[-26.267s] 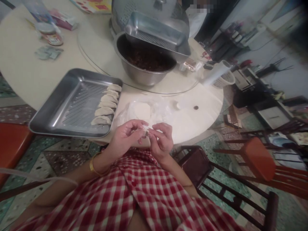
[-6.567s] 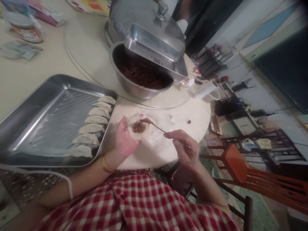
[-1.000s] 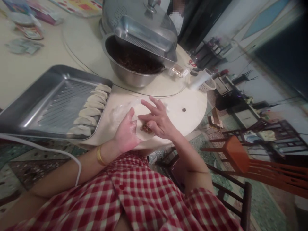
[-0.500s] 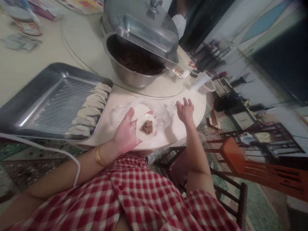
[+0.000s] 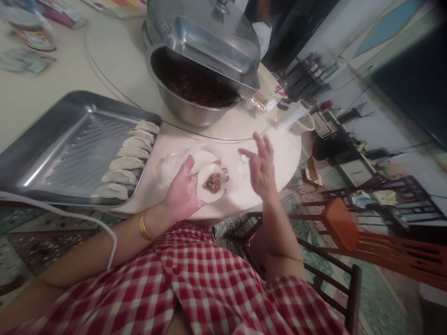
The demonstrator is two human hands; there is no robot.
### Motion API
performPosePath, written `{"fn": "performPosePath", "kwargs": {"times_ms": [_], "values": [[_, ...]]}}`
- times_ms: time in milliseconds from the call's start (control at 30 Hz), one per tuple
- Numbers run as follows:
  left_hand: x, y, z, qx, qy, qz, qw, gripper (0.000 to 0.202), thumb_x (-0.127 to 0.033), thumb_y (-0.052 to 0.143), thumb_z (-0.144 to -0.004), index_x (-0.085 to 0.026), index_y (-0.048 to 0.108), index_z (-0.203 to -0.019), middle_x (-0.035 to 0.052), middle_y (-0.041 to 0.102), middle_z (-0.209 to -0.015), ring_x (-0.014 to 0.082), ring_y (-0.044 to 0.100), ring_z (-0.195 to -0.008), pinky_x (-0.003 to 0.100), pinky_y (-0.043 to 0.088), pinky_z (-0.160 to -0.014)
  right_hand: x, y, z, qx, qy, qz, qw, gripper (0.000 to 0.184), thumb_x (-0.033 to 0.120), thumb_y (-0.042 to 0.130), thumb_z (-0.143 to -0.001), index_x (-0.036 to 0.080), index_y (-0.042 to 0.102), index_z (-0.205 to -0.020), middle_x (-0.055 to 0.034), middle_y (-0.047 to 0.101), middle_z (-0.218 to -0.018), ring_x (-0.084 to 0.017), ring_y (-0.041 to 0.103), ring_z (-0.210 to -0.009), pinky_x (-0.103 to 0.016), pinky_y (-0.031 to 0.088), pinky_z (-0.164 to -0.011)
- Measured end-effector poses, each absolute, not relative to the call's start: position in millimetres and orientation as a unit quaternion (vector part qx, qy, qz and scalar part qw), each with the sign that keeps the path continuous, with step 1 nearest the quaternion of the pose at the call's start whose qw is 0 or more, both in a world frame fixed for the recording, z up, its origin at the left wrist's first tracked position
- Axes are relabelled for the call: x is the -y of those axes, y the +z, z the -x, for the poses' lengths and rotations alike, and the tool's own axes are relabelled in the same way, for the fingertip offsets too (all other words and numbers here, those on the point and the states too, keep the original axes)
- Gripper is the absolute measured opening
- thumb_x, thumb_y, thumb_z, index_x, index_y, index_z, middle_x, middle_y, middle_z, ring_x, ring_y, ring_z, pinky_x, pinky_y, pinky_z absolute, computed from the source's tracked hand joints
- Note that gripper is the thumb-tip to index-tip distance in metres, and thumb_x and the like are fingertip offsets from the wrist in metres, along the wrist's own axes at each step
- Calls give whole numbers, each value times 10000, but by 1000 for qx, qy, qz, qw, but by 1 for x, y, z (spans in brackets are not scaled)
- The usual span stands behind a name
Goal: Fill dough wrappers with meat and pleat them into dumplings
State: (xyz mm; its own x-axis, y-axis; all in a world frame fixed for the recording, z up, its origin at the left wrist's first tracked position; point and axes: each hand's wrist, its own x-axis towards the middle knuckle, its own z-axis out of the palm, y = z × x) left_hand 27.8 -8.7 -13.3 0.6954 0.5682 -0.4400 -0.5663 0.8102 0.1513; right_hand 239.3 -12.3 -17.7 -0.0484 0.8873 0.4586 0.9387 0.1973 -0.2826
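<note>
My left hand [image 5: 183,190] cradles a round dumpling wrapper [image 5: 210,183] with a dab of brown meat filling in its middle, held just above the near edge of the round table [image 5: 52,97]. To the right of the wrapper my right hand [image 5: 260,165] hovers with its fingers spread and nothing in them. Beneath the hands lies a plastic bag with a stack of wrappers [image 5: 202,159]. On the left a steel tray [image 5: 70,144] carries a row of several folded dumplings [image 5: 125,156] along its right side.
A steel bowl of dark meat filling [image 5: 195,93] stands behind the hands, with a second steel tray [image 5: 213,51] and a domed lid resting on it. A white roll [image 5: 291,116] lies at the table's right edge. Dark wooden chairs with orange seats [image 5: 340,228] stand to the right.
My right hand has lifted off the table at the right and come back toward the filled wrapper, fingers still spread. My left hand keeps the wrapper in place.
</note>
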Motion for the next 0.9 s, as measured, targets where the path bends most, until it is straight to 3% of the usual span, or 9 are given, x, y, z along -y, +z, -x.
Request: {"fn": "performPosePath", "kwargs": {"times_ms": [200, 367, 533, 700, 800, 900], "values": [[9, -11, -27, -184, 293, 11, 938, 663, -573, 202, -976, -127, 467, -1389, 88, 727, -1030, 245, 678, -980, 374, 482, -947, 27, -8, -178, 830, -23, 519, 201, 492, 528, 304, -970, 261, 702, -1085, -31, 439, -1495, -303, 214, -1463, -562, 178, -1163], [5, -15, -17, -158, 298, 3, 941, 729, -612, 183, -960, -97, 426, -1415, 77, 745, -915, 199, 706, -792, 305, 515, -815, 31, -13, -163, 862, -55, 471, 177, 492, 617, 391, -916, 287, 663, -1160, -21, 426, -1504, -300, 183, -1476, -540, 148, -1179], [2, -15, -12, -161, 316, 29, 935, 735, -650, 218, -934, -135, 428, -1415, 95, 739, -1031, 239, 685, -992, 352, 475, -934, 44, -20, -154, 862, -144, 435, 215, 601, 687, 392, -877, 276, 598, -1264, -59, 482, -1449, -284, 118, -1495, -515, 98, -1203], [3, -14, -12, -142, 311, 18, 939, 724, -673, 222, -921, -169, 507, -1356, 103, 710, -1112, 301, 612, -1157, 407, 460, -953, 46, -28, -147, 841, -184, 469, 200, 662, 686, 389, -875, 229, 552, -1325, -81, 465, -1471, -276, 1, -1511, -507, 6, -1216], [1, -13, -10, -164, 342, 18, 925, 690, -637, 233, -939, -151, 520, -1338, 105, 720, -1067, 286, 638, -1110, 405, 470, -956, 52, -33, -146, 845, -178, 468, 189, 660, 664, 417, -874, 223, 532, -1351, -72, 470, -1472, -281, -23, -1511, -513, -13, -1215], [-1, -13, -8, -176, 380, 8, 908, 669, -596, 243, -954, -112, 536, -1310, 112, 735, -970, 253, 696, -936, 392, 504, -913, 62, -36, -150, 853, -176, 452, 196, 636, 655, 422, -873, 237, 550, -1335, -67, 504, -1444, -285, -7, -1511, -509, -7, -1216]]}}
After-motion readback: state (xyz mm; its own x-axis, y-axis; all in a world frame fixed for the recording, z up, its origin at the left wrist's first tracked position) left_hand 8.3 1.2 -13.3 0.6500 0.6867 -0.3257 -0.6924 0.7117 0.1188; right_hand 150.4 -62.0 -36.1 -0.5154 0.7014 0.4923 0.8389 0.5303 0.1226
